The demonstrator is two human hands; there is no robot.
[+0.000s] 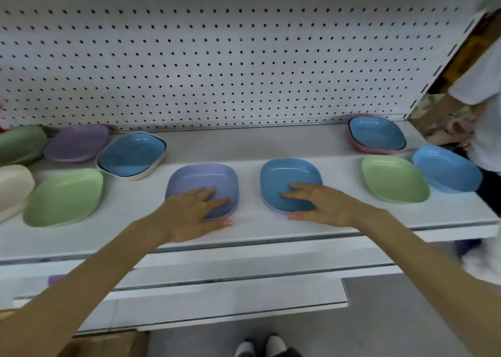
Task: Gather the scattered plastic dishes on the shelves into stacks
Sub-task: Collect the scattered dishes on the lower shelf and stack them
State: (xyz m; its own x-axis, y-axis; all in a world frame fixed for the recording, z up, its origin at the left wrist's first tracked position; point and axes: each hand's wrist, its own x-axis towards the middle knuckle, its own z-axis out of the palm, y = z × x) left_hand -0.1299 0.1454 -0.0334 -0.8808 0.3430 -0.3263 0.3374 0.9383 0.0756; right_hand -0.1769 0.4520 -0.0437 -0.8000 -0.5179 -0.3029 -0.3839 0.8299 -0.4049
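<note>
The left hand [189,213] lies on the purple dish [202,179] and the right hand [317,204] on the blue dish [291,180]. Both dishes stand in the middle of the shelf [244,145], near its front edge. On each hand the fingers are stretched and spread inside the dish, while the thumb stays outside, along the near rim; nothing is clamped yet. This placing probably serves to slide the two dishes together, or to take each by its rim, so that one can go on the other. A lilac edge shows under the blue dish, so it seems to sit already on another one. Whether the thumbs touch the rims cannot be told. More dishes lie well apart on both sides: a green dish [63,196] at the left, a white dish [130,177] and a pink dish [360,146] further back, each with a blue one nested inside. A cream dish [13,188] is cut off at the left edge, and the right edge, with a person's sleeve [477,82], is blurred.
</note>
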